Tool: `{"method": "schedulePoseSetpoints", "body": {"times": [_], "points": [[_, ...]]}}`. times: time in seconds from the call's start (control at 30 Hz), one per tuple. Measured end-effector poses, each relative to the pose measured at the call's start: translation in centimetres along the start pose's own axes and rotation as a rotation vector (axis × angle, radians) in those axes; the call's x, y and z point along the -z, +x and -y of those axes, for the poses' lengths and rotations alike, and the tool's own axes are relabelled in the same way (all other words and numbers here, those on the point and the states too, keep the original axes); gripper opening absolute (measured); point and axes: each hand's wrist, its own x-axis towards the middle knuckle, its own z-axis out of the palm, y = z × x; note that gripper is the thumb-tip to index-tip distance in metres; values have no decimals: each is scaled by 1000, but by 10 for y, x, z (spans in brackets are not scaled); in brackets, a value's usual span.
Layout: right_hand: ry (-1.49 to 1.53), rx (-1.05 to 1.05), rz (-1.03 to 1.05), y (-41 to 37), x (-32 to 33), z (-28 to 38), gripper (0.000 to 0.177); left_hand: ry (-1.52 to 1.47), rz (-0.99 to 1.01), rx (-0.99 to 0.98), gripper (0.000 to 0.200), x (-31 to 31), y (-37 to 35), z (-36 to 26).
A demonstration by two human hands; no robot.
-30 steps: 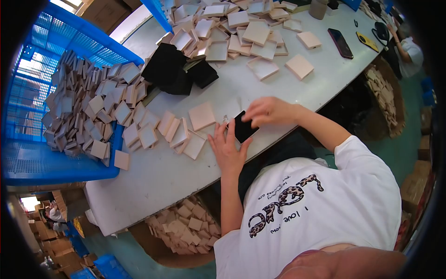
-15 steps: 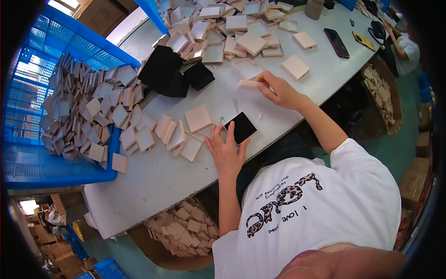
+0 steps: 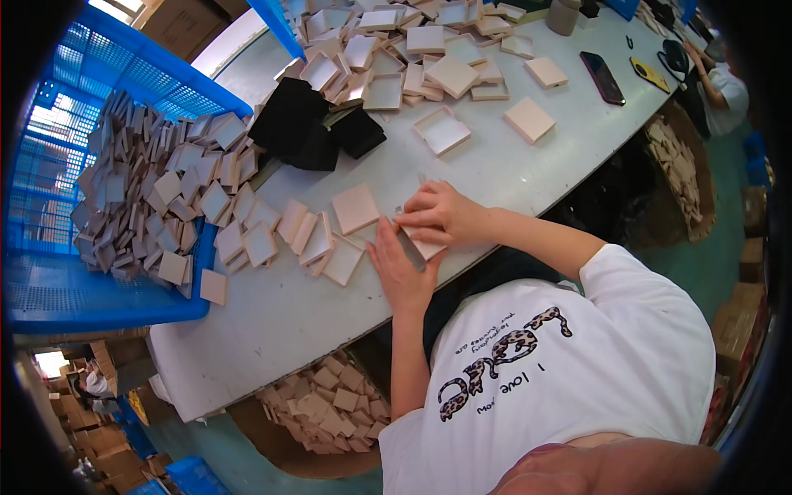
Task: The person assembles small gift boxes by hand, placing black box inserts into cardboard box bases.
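Since the earlier frame, the right hand (image 3: 441,216) has brought the pale lid (image 3: 431,247) from beside the open tray (image 3: 442,130) over to the base (image 3: 411,250). Lid and base are at the table's (image 3: 285,338) near edge, between the hands.

State of hands: together at the piece. Right fingers curl over the lid, apparently gripping it; left hand (image 3: 403,268) braces the base, fingers along one side, thumb near a corner. A dark strip shows beside the lid; full seating cannot be confirmed.

Handling, as judged: light, stiff, probably card; walls liable to dent or crush at corners, surface smooth and prone to sliding. Recommended hold: opposite side walls of each part, low on the base, with light, even pressure.
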Motion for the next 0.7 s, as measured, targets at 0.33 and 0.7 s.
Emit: {"method": "schedulePoseSetpoints", "body": {"times": [0.33, 0.7], "points": [[-514, 3, -25, -24, -8, 26, 47, 50, -153, -114, 75, 31, -16, 6], [-213, 107, 313, -29, 12, 17, 76, 259, -315, 114, 18, 73, -38, 58]]}}
